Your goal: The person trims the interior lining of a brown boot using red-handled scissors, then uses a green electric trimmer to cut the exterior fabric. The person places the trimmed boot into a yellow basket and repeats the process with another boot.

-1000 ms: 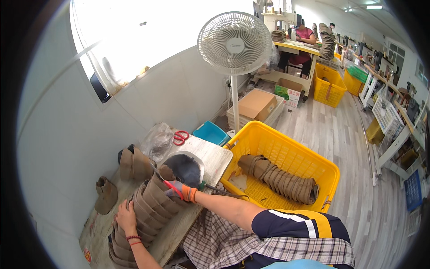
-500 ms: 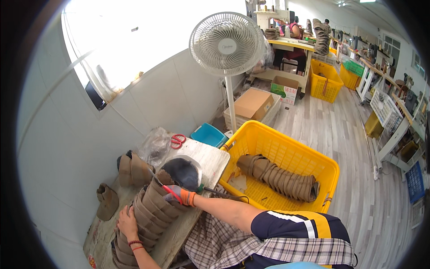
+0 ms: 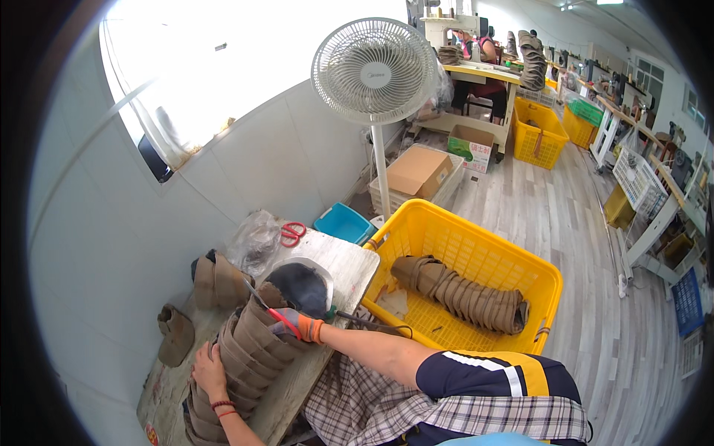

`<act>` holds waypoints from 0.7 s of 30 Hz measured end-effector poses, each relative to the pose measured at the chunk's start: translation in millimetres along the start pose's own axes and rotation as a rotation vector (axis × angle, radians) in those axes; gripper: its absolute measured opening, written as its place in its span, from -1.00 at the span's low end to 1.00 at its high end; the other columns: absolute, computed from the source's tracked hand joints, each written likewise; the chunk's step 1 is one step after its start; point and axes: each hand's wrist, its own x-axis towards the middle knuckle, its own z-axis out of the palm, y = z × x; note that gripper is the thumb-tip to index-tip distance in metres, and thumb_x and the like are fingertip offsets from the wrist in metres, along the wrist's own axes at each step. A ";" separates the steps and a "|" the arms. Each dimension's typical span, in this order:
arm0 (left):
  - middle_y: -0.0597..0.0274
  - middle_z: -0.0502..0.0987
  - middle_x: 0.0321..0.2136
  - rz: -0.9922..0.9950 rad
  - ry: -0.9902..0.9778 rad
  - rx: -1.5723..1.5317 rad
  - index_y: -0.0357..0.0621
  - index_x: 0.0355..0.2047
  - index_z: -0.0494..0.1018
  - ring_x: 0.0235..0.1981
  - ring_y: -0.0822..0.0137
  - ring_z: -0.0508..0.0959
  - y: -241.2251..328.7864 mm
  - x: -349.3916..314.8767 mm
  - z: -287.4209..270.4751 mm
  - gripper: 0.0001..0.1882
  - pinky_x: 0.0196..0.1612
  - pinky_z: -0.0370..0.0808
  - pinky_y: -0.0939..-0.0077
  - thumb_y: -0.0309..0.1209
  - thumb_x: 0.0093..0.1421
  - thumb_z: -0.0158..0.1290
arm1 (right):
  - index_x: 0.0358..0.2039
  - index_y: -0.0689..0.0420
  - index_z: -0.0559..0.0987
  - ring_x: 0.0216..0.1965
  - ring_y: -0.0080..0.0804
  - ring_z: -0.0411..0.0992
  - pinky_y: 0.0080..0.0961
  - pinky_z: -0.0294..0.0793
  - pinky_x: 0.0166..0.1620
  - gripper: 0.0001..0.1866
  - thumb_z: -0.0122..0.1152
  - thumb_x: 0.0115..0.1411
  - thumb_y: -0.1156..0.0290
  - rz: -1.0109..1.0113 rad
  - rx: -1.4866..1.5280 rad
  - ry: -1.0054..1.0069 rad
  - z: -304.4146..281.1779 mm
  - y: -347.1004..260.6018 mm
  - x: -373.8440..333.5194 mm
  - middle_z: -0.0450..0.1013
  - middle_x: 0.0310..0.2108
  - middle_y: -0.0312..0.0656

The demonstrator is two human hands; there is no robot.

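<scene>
Barely shifts vs. earlier frame. Lays L hand point(image 3: 210, 370) w/ fingers loosely spread against L side of brown stack point(image 3: 251, 343); curls gloved R hand point(image 3: 291, 318) round red-handled tool point(image 3: 282, 324) nr far end. Has stack on bench point(image 3: 349, 269) betw. hands, long axis near-L to far-R.

Brown nested stack point(image 3: 251, 349); red-handled scissors point(image 3: 285, 323) at end.

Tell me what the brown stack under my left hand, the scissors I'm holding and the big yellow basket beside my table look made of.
Brown stack: maybe suede or thick fabric, matte and soft-looking; I can't tell which.
Scissors: likely metal blades, grey; probably plastic handles, evenly red.
Basket: probably moulded plastic, smooth, slightly glossy, with lattice walls.
</scene>
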 end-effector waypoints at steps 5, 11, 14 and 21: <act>0.21 0.45 -0.04 -0.019 -0.004 0.025 0.01 -0.01 0.43 -0.09 0.07 0.47 -3.7 -3.8 -0.5 -0.53 -0.07 0.35 0.15 0.01 0.26 -0.19 | 0.06 0.24 0.38 -0.02 -0.41 0.39 -0.46 0.42 0.03 -0.53 0.22 0.12 0.54 0.042 -0.046 0.065 18.9 -12.9 -9.5 0.40 0.01 -0.18; 0.23 0.45 -0.05 -0.007 0.005 0.018 0.02 -0.01 0.44 -0.10 0.07 0.47 4.1 -0.2 -2.7 -0.52 -0.07 0.35 0.16 0.02 0.26 -0.19 | 0.07 0.23 0.38 -0.01 -0.42 0.37 -0.45 0.41 0.04 -0.52 0.23 0.12 0.51 0.032 0.047 0.046 4.7 -9.2 -3.2 0.40 0.01 -0.18; 0.23 0.45 -0.05 -0.013 -0.008 0.024 0.02 -0.01 0.43 -0.10 0.07 0.47 0.2 -1.5 -1.9 -0.53 -0.07 0.34 0.16 0.02 0.26 -0.19 | 0.07 0.22 0.38 -0.01 -0.43 0.37 -0.45 0.40 0.04 -0.50 0.26 0.10 0.49 0.102 0.133 0.057 4.4 -7.0 -2.4 0.40 0.01 -0.19; 0.21 0.45 -0.05 -0.030 -0.020 0.040 0.01 -0.01 0.43 -0.09 0.07 0.46 3.4 -2.6 -4.2 -0.53 -0.06 0.34 0.16 0.01 0.26 -0.18 | 0.06 0.24 0.36 -0.06 -0.47 0.42 -0.53 0.47 -0.02 -0.60 0.12 0.20 0.52 -0.053 -0.221 0.012 4.9 -1.3 -4.7 0.41 -0.04 -0.23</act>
